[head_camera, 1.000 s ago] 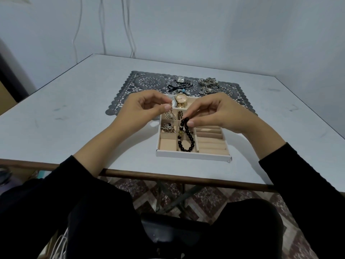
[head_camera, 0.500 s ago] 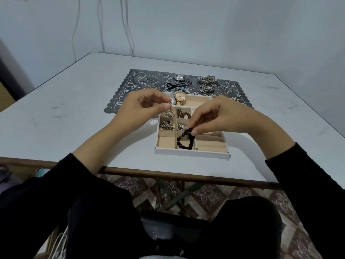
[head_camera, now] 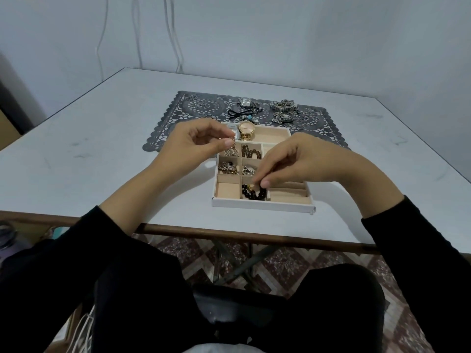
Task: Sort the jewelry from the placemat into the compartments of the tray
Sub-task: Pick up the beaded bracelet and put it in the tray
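Tabletop (head_camera: 102,149), white and scuffed, under dark placemat (head_camera: 178,115); grey walls (head_camera: 280,42) behind

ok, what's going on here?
A person is sorting jewelry into a white compartment tray. The right hand pinches a black bead bracelet that lies coiled in the tray's near middle compartment. The left hand holds a dangling silver piece in a fingertip grip over the far-left small compartment. A gold watch sits in the far compartment. A silver watch and a pile of silver jewelry lie on the placemat.
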Available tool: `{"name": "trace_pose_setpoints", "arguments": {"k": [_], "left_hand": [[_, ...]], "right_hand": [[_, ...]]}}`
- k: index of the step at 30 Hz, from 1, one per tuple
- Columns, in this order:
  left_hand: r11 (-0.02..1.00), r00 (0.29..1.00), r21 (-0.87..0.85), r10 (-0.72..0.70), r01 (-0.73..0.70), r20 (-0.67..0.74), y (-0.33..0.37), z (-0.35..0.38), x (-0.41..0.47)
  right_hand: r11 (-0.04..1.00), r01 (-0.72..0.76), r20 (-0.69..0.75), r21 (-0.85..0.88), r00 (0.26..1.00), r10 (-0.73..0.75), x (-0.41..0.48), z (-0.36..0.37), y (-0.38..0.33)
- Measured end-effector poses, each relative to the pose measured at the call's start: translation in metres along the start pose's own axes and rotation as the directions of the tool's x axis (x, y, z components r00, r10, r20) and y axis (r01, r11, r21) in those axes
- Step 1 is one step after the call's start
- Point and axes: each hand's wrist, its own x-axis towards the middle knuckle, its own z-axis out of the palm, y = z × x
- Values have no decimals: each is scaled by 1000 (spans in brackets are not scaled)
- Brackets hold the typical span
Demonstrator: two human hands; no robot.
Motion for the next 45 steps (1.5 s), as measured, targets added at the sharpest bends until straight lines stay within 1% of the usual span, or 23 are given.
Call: {"name": "trace_pose_setpoints", "arguments": {"k": [2,6,10,14,18,23,25,27,29,30,32,33,35,36,37,38,40,42,45], "left_hand": [[1000,1000,5,2,-2,-2,0,0,0],[1000,1000,15,6,-6,0,1,1,0],[1000,1000,14,3,-3,2,0,1,-1],[1000,1000,25,2,-2,6,0,1,-2],[1000,1000,30,-2,1,12,1,2,-2],[1000,1000,25,-4,4,14,2,2,-3],[1000,1000,19,-1,1,15,3,2,-4],[1000,1000,11,0,0,16,4,1,-4],[1000,1000,6,-9,9,22,5,2,-5],[1000,1000,3,-12,12,28,5,2,-5],[1000,999,-5,-15,15,42,6,2,-6],[1000,999,-8,-16,16,48,7,3,-6],[1000,998,-14,-19,19,57,9,3,-6],[1000,998,-20,-19,20,63,9,3,-6],[999,998,-26,-18,20,68,10,3,-6],[999,997,-28,-16,18,73,11,4,-6],[1000,996,-22,-15,17,86,13,4,-6],[1000,994,-7,-15,15,108,15,5,-7],[1000,989,4,-16,15,148,18,3,-11]], "right_hand": [[1000,-7,-43,16,999,8,-1,-1,2],[999,-15,-54,-30,998,13,-1,1,4],[989,-19,-80,-143,997,7,0,4,-1],[955,-57,-88,-290,996,33,0,6,-6],[930,-86,-88,-357,994,58,0,9,-8],[932,-72,-88,-356,995,43,0,15,-5],[956,-75,-106,-283,993,46,-3,12,-3],[989,-58,-152,-137,988,37,-7,7,2],[999,-32,-266,28,963,38,-11,4,11],[995,-15,-342,103,938,50,-12,3,17],[975,0,-496,220,861,112,-14,0,31],[970,-9,-569,242,808,150,-15,-1,40],[974,-62,-693,216,693,198,-17,-4,58],[977,-109,-733,185,646,211,-17,-6,66],[975,-172,-757,143,615,219,-18,-5,73],[966,-242,-766,91,602,223,-19,-5,78],[935,-355,-752,-18,620,221,-21,-1,84],[895,-430,-729,-122,651,213,-21,2,86],[852,-496,-703,-167,665,250,-21,4,87]]}}
